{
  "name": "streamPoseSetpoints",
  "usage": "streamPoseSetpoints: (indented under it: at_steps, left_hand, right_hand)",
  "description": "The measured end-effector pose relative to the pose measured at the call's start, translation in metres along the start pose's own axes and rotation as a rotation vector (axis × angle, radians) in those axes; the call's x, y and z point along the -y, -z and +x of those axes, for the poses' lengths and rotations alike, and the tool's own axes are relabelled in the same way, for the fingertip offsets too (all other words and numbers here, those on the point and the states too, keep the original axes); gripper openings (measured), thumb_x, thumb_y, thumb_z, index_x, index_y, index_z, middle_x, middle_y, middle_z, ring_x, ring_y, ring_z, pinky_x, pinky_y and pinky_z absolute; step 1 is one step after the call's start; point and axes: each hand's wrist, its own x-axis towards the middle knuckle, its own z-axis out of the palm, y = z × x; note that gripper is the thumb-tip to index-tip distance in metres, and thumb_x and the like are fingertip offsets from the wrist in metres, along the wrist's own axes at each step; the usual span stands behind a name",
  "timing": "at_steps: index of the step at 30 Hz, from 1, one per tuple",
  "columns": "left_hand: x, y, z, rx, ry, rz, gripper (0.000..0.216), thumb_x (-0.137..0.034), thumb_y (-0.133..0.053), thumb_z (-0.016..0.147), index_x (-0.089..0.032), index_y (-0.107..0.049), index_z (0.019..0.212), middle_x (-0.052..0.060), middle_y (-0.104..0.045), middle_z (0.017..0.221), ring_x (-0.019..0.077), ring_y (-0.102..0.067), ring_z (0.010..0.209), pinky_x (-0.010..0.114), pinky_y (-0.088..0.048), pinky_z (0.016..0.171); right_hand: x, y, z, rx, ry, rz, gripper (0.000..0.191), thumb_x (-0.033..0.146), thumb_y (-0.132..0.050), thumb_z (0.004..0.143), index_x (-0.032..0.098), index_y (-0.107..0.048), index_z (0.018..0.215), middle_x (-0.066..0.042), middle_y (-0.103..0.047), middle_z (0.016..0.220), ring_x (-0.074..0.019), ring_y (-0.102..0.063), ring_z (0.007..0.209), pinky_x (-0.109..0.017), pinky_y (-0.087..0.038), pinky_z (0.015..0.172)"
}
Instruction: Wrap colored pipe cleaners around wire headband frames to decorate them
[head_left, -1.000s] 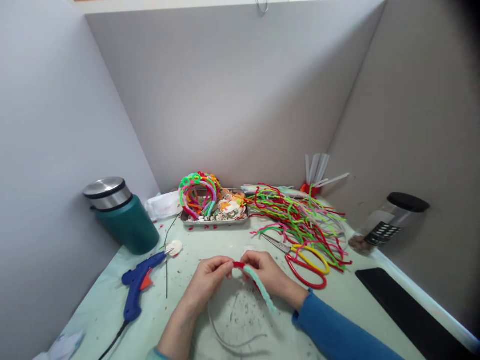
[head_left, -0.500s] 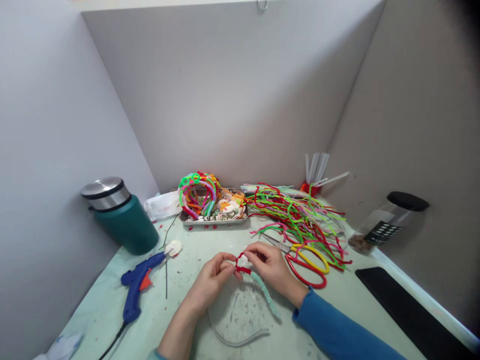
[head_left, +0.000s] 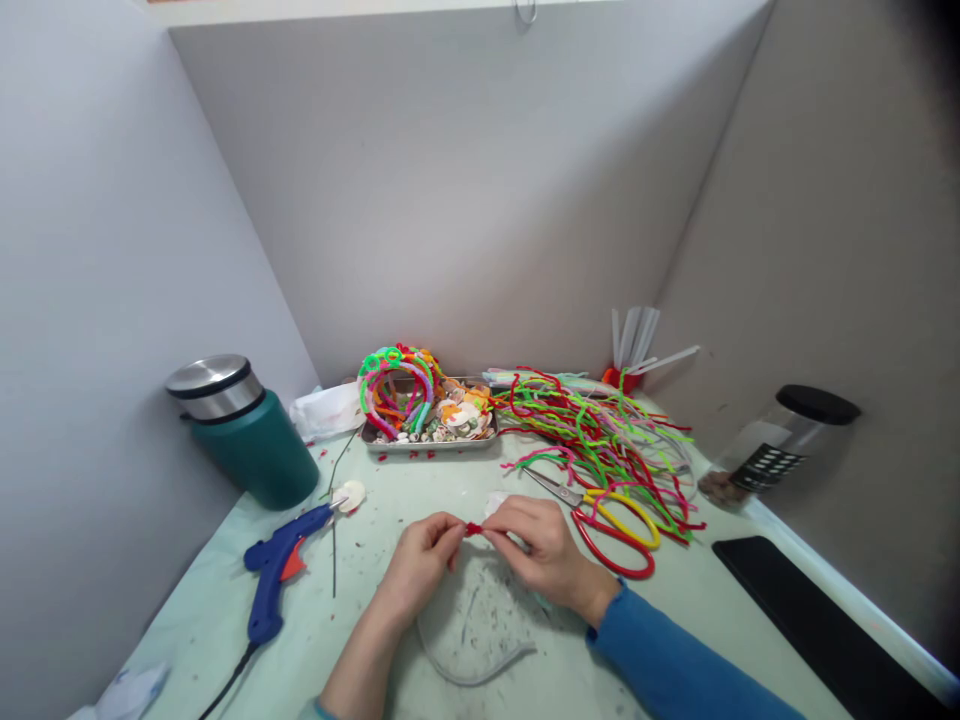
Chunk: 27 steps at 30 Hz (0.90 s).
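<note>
My left hand (head_left: 425, 555) and my right hand (head_left: 541, 548) meet over the middle of the table, each closed in a pinch. Between their fingertips shows a short stretch of red pipe cleaner (head_left: 473, 529). The rest of it is covered by my fingers. A bit of light green pipe cleaner (head_left: 541, 601) peeks out under my right hand, and a whitish patch (head_left: 495, 503) lies just behind its fingers. Below my hands a grey pipe cleaner (head_left: 480, 681) curves on the table. Scissors (head_left: 611, 515) with red and yellow handles lie right of my right hand.
A blue glue gun (head_left: 268, 590) rests at the left, its tip on a white disc (head_left: 349, 495), near a teal flask (head_left: 255, 450). Behind stand a metal tray (head_left: 431, 447) of craft pieces and a pipe-cleaner heap (head_left: 592, 430). At right are a jar (head_left: 772, 445) and a black strip (head_left: 817, 630).
My fingertips have closed in on the red pipe cleaner, so its loop no longer shows. The light green length that hung below my right hand is now mostly hidden.
</note>
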Motion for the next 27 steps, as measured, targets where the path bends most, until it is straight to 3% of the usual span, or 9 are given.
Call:
streamPoseSetpoints:
  at_steps: [4, 7, 11, 15, 18, 22, 24, 27]
  left_hand:
    - [-0.002, 0.000, 0.000, -0.042, 0.029, -0.024, 0.027, -0.041, -0.053, 0.072, -0.016, -0.056, 0.063, -0.007, -0.036, 0.048, 0.0082, -0.030, 0.046, 0.021, -0.023, 0.046]
    - [-0.002, -0.001, 0.000, -0.061, 0.029, -0.036, 0.026, -0.039, -0.053, 0.073, -0.014, -0.059, 0.067, -0.005, -0.043, 0.051, 0.0089, -0.035, 0.048, 0.021, -0.028, 0.050]
    - [-0.001, -0.001, 0.001, -0.033, -0.015, -0.042, 0.028, -0.039, -0.057, 0.071, -0.012, -0.064, 0.071, 0.001, -0.059, 0.064, 0.0130, -0.048, 0.061, 0.023, -0.036, 0.060]
    - [0.001, 0.000, 0.002, -0.001, -0.025, -0.028, 0.026, -0.036, -0.060, 0.069, -0.012, -0.066, 0.073, 0.004, -0.064, 0.068, 0.0152, -0.052, 0.065, 0.023, -0.038, 0.061]
    - [0.003, 0.002, 0.002, -0.018, -0.069, 0.054, 0.026, -0.037, -0.057, 0.072, -0.013, -0.067, 0.071, 0.003, -0.065, 0.067, 0.0158, -0.054, 0.065, 0.024, -0.039, 0.062]
    - [0.009, 0.004, 0.005, -0.087, -0.109, 0.122, 0.027, -0.038, -0.056, 0.073, -0.015, -0.069, 0.072, 0.003, -0.066, 0.067, 0.0164, -0.054, 0.065, 0.024, -0.039, 0.062]
    - [0.011, 0.004, 0.007, -0.135, -0.110, 0.111, 0.027, -0.039, -0.057, 0.072, -0.016, -0.071, 0.074, 0.003, -0.068, 0.071, 0.0174, -0.055, 0.068, 0.024, -0.039, 0.064]
    - [0.012, 0.006, 0.008, -0.181, -0.091, 0.058, 0.028, -0.040, -0.058, 0.072, -0.016, -0.071, 0.075, 0.003, -0.067, 0.069, 0.0178, -0.056, 0.069, 0.024, -0.040, 0.065]
  right_hand:
    - [0.002, 0.000, -0.001, 0.154, 0.166, -0.142, 0.016, 0.019, -0.046, 0.085, 0.018, -0.063, 0.086, -0.006, -0.062, 0.072, -0.0152, -0.053, 0.067, -0.028, -0.037, 0.061]
    - [0.002, -0.001, -0.003, 0.236, 0.251, -0.268, 0.016, 0.019, -0.046, 0.084, 0.018, -0.061, 0.079, -0.004, -0.059, 0.067, -0.0143, -0.050, 0.063, -0.028, -0.033, 0.058]
    - [0.001, -0.005, -0.004, 0.237, 0.328, -0.344, 0.019, 0.020, -0.045, 0.084, 0.018, -0.057, 0.069, -0.002, -0.054, 0.061, -0.0130, -0.047, 0.057, -0.028, -0.030, 0.055]
    - [0.002, -0.005, -0.004, 0.218, 0.310, -0.284, 0.018, 0.026, -0.047, 0.085, 0.018, -0.059, 0.074, -0.003, -0.056, 0.063, -0.0131, -0.049, 0.058, -0.028, -0.033, 0.057]
    - [0.004, -0.002, -0.004, 0.158, 0.196, -0.117, 0.017, 0.031, -0.051, 0.084, 0.018, -0.062, 0.085, -0.006, -0.062, 0.075, -0.0157, -0.055, 0.069, -0.029, -0.039, 0.064]
    - [0.000, 0.003, -0.001, -0.144, -0.112, 0.154, 0.024, 0.028, -0.041, 0.089, 0.018, -0.063, 0.092, -0.008, -0.061, 0.087, -0.0178, -0.055, 0.081, -0.030, -0.042, 0.071]
    - [-0.005, 0.003, 0.001, -0.263, -0.307, 0.306, 0.031, 0.031, -0.035, 0.092, 0.017, -0.063, 0.090, -0.007, -0.060, 0.081, -0.0160, -0.055, 0.072, -0.028, -0.043, 0.063]
    - [-0.013, -0.001, 0.005, -0.246, -0.552, 0.516, 0.035, 0.038, -0.036, 0.091, 0.015, -0.062, 0.086, -0.003, -0.056, 0.066, -0.0119, -0.049, 0.054, -0.023, -0.038, 0.047]
